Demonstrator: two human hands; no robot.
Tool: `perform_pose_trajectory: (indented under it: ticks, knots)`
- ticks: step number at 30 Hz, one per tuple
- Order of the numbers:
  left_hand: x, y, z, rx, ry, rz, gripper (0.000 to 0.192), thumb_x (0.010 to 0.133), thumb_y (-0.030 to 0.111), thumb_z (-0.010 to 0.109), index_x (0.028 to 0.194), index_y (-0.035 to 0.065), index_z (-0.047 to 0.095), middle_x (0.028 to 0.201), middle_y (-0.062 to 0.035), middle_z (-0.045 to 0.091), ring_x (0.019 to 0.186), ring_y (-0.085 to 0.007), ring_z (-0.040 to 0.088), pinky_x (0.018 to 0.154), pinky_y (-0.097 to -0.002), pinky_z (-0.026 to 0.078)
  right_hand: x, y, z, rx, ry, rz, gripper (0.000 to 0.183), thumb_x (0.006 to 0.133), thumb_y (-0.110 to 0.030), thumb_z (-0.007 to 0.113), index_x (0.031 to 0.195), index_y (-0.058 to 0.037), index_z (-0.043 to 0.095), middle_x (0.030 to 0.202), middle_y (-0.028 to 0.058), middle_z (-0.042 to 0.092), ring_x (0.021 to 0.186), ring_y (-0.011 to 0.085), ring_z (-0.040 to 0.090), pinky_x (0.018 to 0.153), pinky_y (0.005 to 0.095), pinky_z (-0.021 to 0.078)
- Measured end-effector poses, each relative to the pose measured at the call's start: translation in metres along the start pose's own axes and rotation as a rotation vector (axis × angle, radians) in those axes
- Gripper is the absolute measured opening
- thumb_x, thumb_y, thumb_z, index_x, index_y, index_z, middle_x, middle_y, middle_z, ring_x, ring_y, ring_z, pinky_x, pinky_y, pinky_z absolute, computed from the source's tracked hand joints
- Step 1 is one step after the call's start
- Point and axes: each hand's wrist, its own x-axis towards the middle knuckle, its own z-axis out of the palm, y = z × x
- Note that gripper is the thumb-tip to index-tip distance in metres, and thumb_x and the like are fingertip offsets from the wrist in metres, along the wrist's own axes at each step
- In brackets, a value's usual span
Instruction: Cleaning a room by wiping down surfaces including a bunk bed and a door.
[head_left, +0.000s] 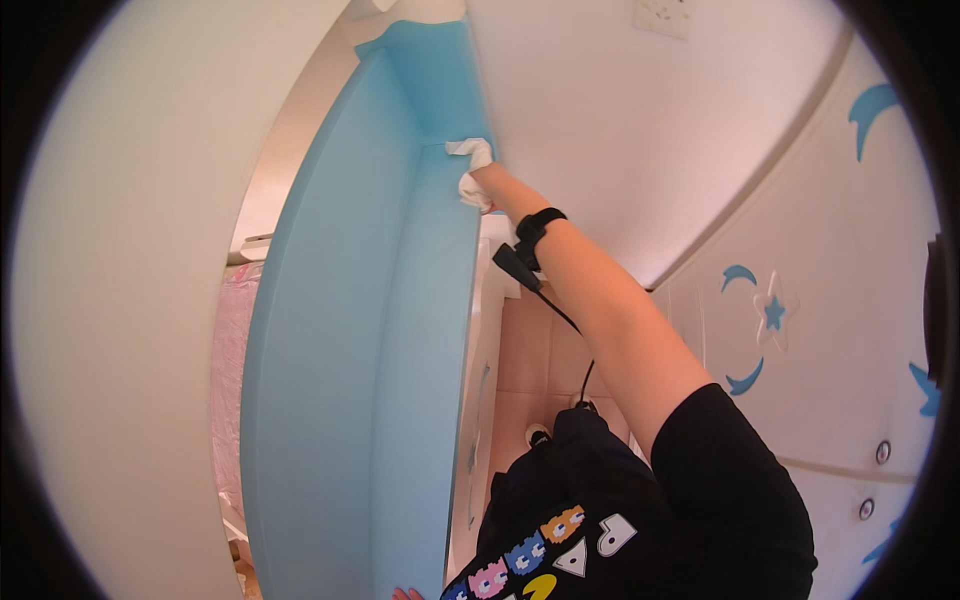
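My right hand (486, 196) reaches far forward and grips a white cloth (472, 191). Part of the cloth covers the fingers, and a loose end lies over the far inner corner of a light blue shelf (424, 300), near its blue end panel (439, 75). Only the fingertips of my left hand (407, 594) show, at the bottom edge, resting apart on the near part of the shelf; no object shows in them. A black strap (536, 229) with a cable circles my right wrist.
A white wall runs beyond the shelf's far end, bearing a switch plate (662, 16). White cabinet doors (810, 390) with blue moons and stars stand at right. A large pale panel (127, 300) fills the left. Pink bedding (236, 375) shows behind the shelf, and a pinkish floor (525, 360) below.
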Motion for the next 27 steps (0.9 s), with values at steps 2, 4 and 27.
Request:
perform_pose_trajectory:
  ticks: [2, 4, 27]
  knots:
    - [-0.007, 0.013, -0.008, -0.061, -0.062, -0.079, 0.053, 0.088, 0.019, 0.049, 0.136, 0.0012, 0.038, 0.14, -0.0243, 0.036, 0.127, -0.0417, 0.037, 0.104, -0.0515, 0.029, -0.004, 0.001, 0.001, 0.052, 0.002, -0.096, 0.017, 0.075, -0.002, 0.042, 0.079, -0.0039, 0.059, 0.046, 0.0012, 0.025, 0.035, 0.0123, 0.025, 0.036, 0.0299, 0.0196]
    - [-0.012, 0.029, -0.021, -0.124, -0.149, -0.222, 0.051, 0.09, 0.022, 0.046, 0.136, 0.0008, 0.038, 0.14, -0.024, 0.035, 0.128, -0.0411, 0.036, 0.105, -0.0498, 0.028, -0.015, 0.005, 0.015, 0.084, -0.026, -0.122, 0.024, 0.074, 0.001, 0.041, 0.083, -0.0025, 0.063, 0.045, 0.0009, 0.024, 0.035, 0.0119, 0.024, 0.036, 0.0294, 0.0201]
    - [-0.021, 0.037, -0.028, 0.105, 0.265, -0.044, 0.047, 0.081, 0.018, 0.061, 0.124, 0.0006, 0.053, 0.125, -0.0222, 0.053, 0.114, -0.0309, 0.053, 0.096, -0.0397, 0.043, 0.018, 0.099, -0.056, 0.358, -0.299, 0.078, 0.029, 0.084, -0.026, 0.061, 0.106, -0.0084, 0.055, 0.095, 0.0071, 0.061, 0.085, 0.0208, 0.059, 0.069, 0.0382, 0.0497]
